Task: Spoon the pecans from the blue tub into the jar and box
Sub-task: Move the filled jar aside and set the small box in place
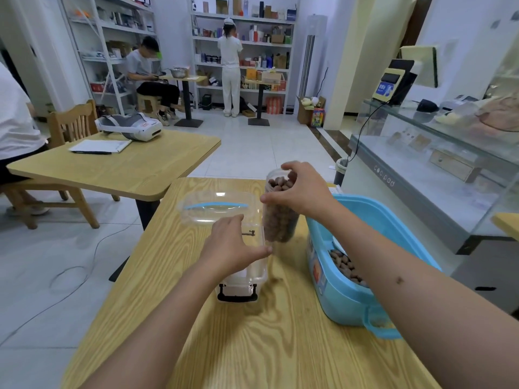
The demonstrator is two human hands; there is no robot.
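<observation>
your forearms are crossing the bench (pixel 252 346); your right hand (pixel 302 192) is gripping the full jar (pixel 278 220), tilting beside the blue tub (pixel 351 301), left hand (pixel 233 248) lying flat on the box (pixel 252 279). pecans (pixel 280 184) could be spilling out.

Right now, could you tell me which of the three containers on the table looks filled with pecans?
The tall clear jar, gripped by the right hand; the clear box looks empty and the blue tub partly filled.
</observation>
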